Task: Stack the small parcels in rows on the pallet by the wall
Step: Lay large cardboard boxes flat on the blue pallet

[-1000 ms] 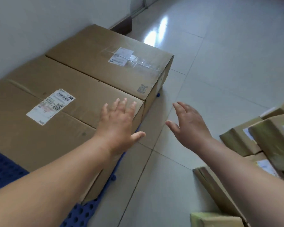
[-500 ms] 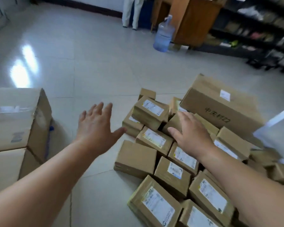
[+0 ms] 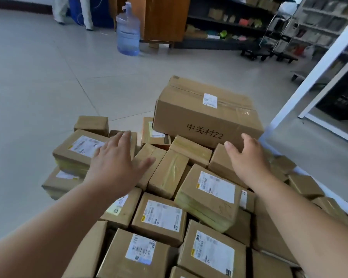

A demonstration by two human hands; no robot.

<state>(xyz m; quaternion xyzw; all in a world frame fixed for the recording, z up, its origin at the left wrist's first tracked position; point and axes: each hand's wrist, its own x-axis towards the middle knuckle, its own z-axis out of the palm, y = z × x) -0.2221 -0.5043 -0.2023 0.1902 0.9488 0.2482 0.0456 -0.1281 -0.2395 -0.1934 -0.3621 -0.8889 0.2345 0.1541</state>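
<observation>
Pale glazed tile makes up the floor (image 3: 48, 77), smooth enough to take a sheen, and it carries everything here. Dark shelving (image 3: 229, 23) runs along the far side at 1 o'clock.

The small parcels (image 3: 161, 215) lie as a loose heap from the centre down to 6 o'clock. They are brown corrugated card, boxy, tipped at odd angles and leaning on one another, so they look dumped rather than sorted. Many carry white printed labels. Some are banded in glossy yellowish tape. None is in a row yet, and the pallet by the wall is out of view.

At 12 o'clock of the heap sits a large carton (image 3: 205, 115), flat-topped, taped along its seam, its near edge propped on smaller boxes. A translucent blue water bottle (image 3: 128, 35) stands far off at 11 o'clock.

The left hand (image 3: 117, 163) is spread flat, fingers straight, over parcels at 9 o'clock, holding nothing. The right hand (image 3: 247, 157) is likewise released, fingers extended near the large carton's lower edge at 2 o'clock. Whether either touches card, I cannot tell. Judging by the reach, both are choosing a parcel to lift.
</observation>
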